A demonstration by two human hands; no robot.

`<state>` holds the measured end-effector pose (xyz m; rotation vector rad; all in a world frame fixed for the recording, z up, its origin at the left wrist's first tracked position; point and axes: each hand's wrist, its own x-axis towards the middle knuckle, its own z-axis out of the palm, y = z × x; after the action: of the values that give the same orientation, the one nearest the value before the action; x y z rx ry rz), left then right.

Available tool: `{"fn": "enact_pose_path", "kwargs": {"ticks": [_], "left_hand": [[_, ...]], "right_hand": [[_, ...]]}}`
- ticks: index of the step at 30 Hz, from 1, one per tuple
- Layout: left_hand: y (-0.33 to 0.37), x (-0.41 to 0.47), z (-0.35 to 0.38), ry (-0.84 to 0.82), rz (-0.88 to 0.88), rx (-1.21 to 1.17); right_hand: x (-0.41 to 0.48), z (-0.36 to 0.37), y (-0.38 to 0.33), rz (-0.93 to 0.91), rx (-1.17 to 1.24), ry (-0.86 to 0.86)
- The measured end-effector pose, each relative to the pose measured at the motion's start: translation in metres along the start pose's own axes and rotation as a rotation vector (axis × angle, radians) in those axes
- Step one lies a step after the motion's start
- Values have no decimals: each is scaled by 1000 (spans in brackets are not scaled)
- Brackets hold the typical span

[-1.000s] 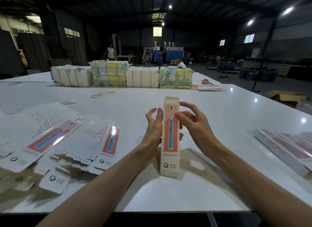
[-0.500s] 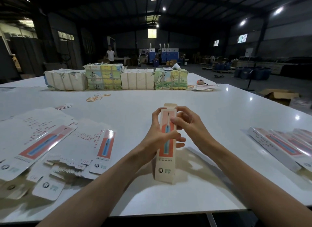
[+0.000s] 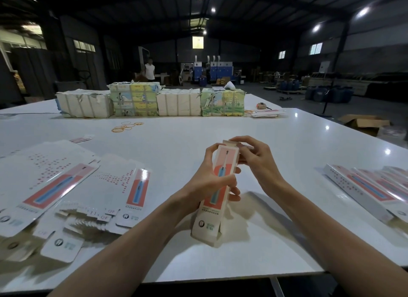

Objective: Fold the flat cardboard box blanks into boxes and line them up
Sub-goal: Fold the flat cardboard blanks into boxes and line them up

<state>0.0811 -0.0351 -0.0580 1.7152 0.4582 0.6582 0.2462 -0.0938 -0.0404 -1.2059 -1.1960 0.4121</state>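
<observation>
Since prior frame, toothbrush box [image 3: 217, 192] tilted at frame centre; left hand [image 3: 208, 181] gripped its body, right hand [image 3: 254, 159] pinched top flap. Step: closing top; next, tuck flap.

1. A tall, narrow box [image 3: 208, 221], printed with a blue toothbrush on red, is held tilted over the white table [image 3: 242, 124].
2. The left hand [image 3: 205, 186] grips the box round its middle, and the fingers show again at its right edge.
3. The right hand [image 3: 258, 162] curls its fingers over the box's top flap.
4. Left of the box lies a spread pile of flat blanks [image 3: 72, 186].
5. Right of the box, well apart, lies a row of folded boxes [image 3: 375, 190].
6. Beyond the box lie loose rubber bands [image 3: 127, 126], and farther still a line of wrapped bundles [image 3: 152, 102].
</observation>
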Motion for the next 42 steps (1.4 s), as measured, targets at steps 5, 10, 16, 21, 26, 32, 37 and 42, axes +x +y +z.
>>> {"fn": "enact_pose_path", "kwargs": {"ticks": [5,10,16,21,26,32,37,42], "left_hand": [[-1,1,-1,19,9,51],[-3,1,-2,0,23,55],[-4,1,-2,5,58,90],[-4,1,-3,8,85,90],[-3,-1,-4,-9,92,110],[-4,-1,-3,-15,108,118],[-7,-1,-8,-84,112,158],[-6,-4,-12,-113,94,183]], "right_hand": [[0,0,-8,43,105,-56],[2,-1,-11,102,192,-25],[3,-6,-12,243,319,-48],[4,-7,-15,253,337,-11],[4,-11,-17,263,326,-11],[4,-15,-19,265,289,-57],[5,-20,-19,226,143,-100],[5,-17,-19,278,130,-76]]}}
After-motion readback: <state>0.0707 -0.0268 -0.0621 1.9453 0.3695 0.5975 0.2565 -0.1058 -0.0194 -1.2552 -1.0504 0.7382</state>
